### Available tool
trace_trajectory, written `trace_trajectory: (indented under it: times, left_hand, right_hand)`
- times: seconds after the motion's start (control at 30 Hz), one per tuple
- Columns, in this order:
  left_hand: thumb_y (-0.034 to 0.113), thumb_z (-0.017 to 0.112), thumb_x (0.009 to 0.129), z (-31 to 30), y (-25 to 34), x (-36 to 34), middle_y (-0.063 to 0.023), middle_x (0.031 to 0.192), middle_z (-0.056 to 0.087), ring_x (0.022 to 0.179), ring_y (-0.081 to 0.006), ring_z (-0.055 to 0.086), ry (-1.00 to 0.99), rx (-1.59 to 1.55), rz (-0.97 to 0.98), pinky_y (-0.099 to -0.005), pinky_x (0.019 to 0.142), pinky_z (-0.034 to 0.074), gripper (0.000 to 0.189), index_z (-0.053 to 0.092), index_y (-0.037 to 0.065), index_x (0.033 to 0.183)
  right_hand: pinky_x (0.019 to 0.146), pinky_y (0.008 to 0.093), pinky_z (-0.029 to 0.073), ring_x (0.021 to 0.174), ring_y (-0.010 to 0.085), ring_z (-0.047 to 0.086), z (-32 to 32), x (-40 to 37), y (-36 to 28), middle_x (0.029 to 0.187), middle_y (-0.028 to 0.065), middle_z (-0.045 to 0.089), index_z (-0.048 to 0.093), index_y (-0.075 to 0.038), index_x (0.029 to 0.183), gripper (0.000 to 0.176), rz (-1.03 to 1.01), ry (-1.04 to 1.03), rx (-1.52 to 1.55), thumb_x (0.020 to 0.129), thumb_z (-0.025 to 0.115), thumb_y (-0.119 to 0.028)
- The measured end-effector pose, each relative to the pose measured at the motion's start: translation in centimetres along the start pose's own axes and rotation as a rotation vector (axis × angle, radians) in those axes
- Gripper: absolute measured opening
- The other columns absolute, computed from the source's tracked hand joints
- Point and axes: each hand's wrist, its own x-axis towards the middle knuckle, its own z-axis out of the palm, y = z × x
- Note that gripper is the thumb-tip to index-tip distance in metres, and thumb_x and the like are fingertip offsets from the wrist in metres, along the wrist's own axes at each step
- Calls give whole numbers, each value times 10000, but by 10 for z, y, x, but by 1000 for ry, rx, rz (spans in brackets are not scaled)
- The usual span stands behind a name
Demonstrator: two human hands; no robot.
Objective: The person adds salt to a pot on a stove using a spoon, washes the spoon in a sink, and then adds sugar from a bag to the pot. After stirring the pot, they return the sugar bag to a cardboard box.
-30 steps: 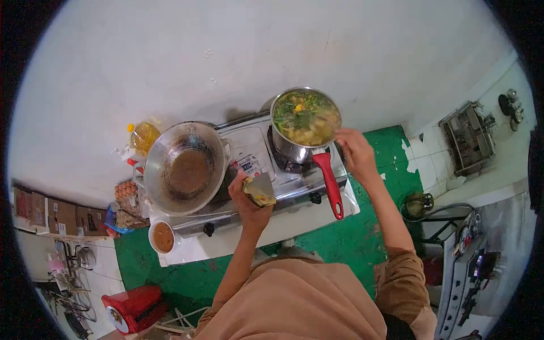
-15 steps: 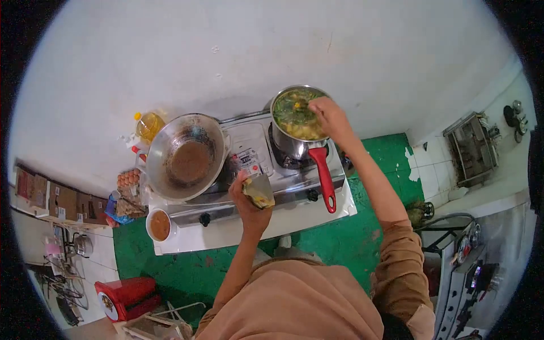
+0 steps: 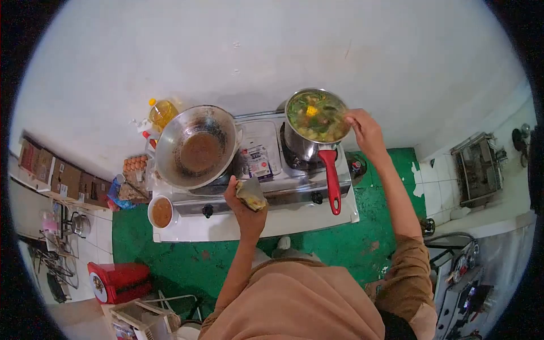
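Observation:
My left hand (image 3: 247, 219) is closed around an opened foil packet (image 3: 251, 195) with yellowish contents or print, held in front of the stove (image 3: 272, 199). Over the right rim of a steel saucepan (image 3: 301, 148) is my right hand (image 3: 367, 135), its fingers pinched together. Whatever they hold is blurred against the soup. The pan has a red handle (image 3: 331, 181) and holds broth with green leaves and a piece of yellow corn (image 3: 311, 111). A printed sachet (image 3: 258, 162) lies flat on the stovetop between the burners.
A large wok (image 3: 170, 174) with brown residue sits on the left burner. A cup of brown liquid (image 3: 162, 212) stands at the front left corner. Behind are an oil bottle (image 3: 163, 115) and eggs (image 3: 135, 164). A red bin (image 3: 122, 281) is on the floor.
My right hand has moved from above the soup to the pan's right rim. The corn shows more clearly. My left hand, with the packet, has lowered slightly, uncovering the sachet.

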Motion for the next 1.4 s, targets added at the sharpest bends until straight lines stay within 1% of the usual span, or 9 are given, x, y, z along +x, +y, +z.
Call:
trace_trajectory:
  times: [0.2, 0.47, 0.6, 0.77, 0.83, 0.9, 1.03, 1.23, 1.4]
  left_hand:
    - [-51, 650, 591, -7, 12, 7, -117, 1195, 315, 1116, -268, 363, 59, -148, -57, -373, 975, 298, 875, 223, 63, 1346]
    - [-60, 645, 601, -39, 1, 3, -116, 1305, 278, 1166, -253, 352, 65, -67, -103, -367, 1002, 294, 879, 207, 69, 1351]
    - [-72, 633, 615, -72, -9, 0, -116, 1308, 314, 1199, -244, 353, 81, -280, -138, -360, 1006, 296, 894, 170, 84, 1363]
    - [-81, 623, 630, -157, -22, 0, -119, 1322, 324, 1217, -232, 339, 44, -451, -236, -354, 1018, 278, 907, 131, 96, 1371]
    - [-71, 636, 629, -197, -32, -2, -122, 1338, 308, 1224, -231, 332, 47, -425, -264, -359, 1028, 262, 915, 127, 99, 1370]
    - [-60, 641, 632, -243, -50, -4, -122, 1331, 314, 1230, -231, 326, 41, -351, -238, -366, 1033, 253, 915, 123, 96, 1370]
    - [-35, 648, 637, -327, -91, 0, -122, 1330, 316, 1230, -240, 329, 29, -278, -162, -374, 1037, 252, 906, 125, 85, 1367]
    - [-37, 635, 638, -410, -137, 14, -125, 1318, 327, 1215, -248, 339, 37, -259, -201, -375, 1032, 273, 888, 139, 76, 1365]
    - [-59, 620, 641, -430, -160, 33, -134, 1325, 319, 1185, -254, 362, 50, -203, -188, -367, 1013, 299, 902, 127, 103, 1379]
  right_hand:
    - [753, 413, 458, 857, 356, 560, 15, -2, 1, 891, 167, 576, 566, -5, 913, 126, -212, 148, 19, 866, 514, -110]
    - [714, 326, 456, 739, 225, 588, 19, -10, -6, 838, 128, 595, 565, 15, 932, 185, 75, 167, -77, 915, 467, -141]
    - [707, 312, 472, 781, 146, 591, 2, -7, -13, 838, 77, 610, 583, -41, 951, 272, 406, 391, 190, 941, 391, -234]
    - [719, 298, 490, 793, 203, 567, -9, -11, 20, 911, 120, 577, 559, 19, 943, 200, 482, 765, 754, 904, 429, -128]
    - [743, 308, 486, 810, 207, 563, -8, -13, -19, 912, 123, 577, 555, 23, 945, 212, 504, 826, 823, 908, 430, -143]
    - [801, 311, 463, 858, 212, 553, 3, -20, -68, 934, 123, 575, 556, 23, 935, 236, 265, 818, 1024, 914, 436, -180]
    - [806, 279, 451, 898, 188, 545, 66, -30, -202, 965, 121, 574, 557, 6, 926, 241, 346, 879, 1177, 920, 438, -203]
    - [589, 243, 480, 619, 129, 542, 224, -93, -336, 856, 85, 596, 551, -40, 863, 204, 812, 577, 1447, 910, 476, -224]
    - [637, 248, 500, 691, 153, 566, 342, -175, -371, 861, 90, 589, 540, -27, 925, 199, 1127, 473, 1464, 924, 472, -214]
